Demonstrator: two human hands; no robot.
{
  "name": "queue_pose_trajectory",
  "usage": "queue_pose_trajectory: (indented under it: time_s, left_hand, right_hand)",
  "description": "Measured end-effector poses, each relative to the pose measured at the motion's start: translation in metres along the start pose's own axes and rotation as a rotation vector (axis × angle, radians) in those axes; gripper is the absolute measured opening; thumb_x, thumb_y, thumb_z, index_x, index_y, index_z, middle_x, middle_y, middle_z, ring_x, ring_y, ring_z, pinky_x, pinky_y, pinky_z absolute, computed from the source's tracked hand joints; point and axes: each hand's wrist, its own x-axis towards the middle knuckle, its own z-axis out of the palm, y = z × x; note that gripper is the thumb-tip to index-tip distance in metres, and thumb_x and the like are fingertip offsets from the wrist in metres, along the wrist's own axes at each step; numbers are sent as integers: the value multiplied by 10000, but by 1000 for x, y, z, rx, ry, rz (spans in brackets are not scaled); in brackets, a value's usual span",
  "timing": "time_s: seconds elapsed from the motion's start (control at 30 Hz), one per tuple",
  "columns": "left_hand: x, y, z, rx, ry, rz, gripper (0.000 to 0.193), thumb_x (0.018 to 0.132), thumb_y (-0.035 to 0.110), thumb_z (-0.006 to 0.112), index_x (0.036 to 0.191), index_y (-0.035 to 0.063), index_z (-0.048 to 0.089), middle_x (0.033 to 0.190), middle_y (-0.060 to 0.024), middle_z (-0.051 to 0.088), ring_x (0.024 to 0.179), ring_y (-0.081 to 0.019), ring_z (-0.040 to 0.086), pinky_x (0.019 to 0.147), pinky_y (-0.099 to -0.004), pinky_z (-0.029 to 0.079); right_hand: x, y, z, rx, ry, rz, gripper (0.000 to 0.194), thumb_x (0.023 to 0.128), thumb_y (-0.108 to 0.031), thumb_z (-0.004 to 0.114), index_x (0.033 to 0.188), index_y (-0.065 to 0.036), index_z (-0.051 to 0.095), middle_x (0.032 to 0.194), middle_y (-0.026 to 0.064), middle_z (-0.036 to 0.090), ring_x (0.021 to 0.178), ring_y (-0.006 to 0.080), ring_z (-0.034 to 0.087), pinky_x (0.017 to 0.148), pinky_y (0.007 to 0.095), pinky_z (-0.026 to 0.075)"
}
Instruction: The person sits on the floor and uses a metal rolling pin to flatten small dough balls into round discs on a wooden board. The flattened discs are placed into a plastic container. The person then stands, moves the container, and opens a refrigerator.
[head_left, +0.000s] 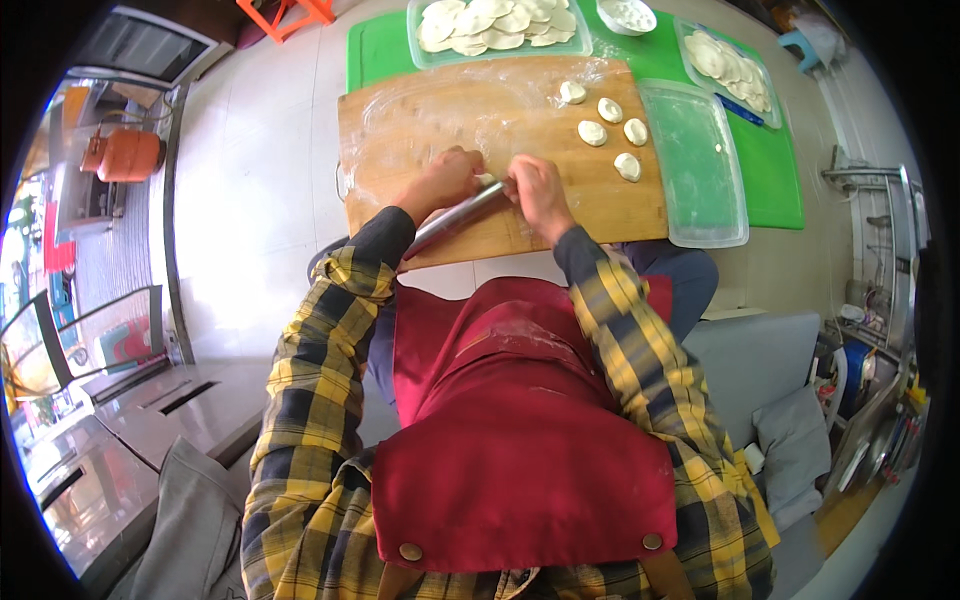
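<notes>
My right hand grips the upper end of a metal rolling pin, which slants across the near part of a floured wooden board. The pin's lower end reaches the board's near edge, beneath my left forearm. Just left of it, my left hand has its fingers curled at a small white piece of dough, mostly hidden by fingers and pin. Several flattened dough pieces lie apart on the board's right side.
Round dough wrappers fill a plastic tray behind the board; more wrappers sit in another tray at far right. A white bowl of flour stands between them. A translucent tray adjoins the board over a green mat.
</notes>
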Motion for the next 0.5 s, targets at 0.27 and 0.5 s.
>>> queue_pose_trajectory:
  time_s: [0.27,0.5]
  left_hand:
    - [6,-8,-8,-9,-92,-38,272,923,190,682,1116,2,722,1117,-232,764,1128,-427,708,956,-489,558]
    - [-32,7,-20,-224,-152,-256,275,956,189,644,1137,-4,718,1100,-252,759,1033,-427,736,918,-484,575]
  right_hand:
    - [-57,-9,-13,206,-2,265,363,1042,-268,483,841,0,621,765,62,640,703,124,587,638,287,483]
    - [-50,-6,-9,99,16,68,358,1023,-254,491,801,-8,627,703,59,617,651,134,563,601,312,449]
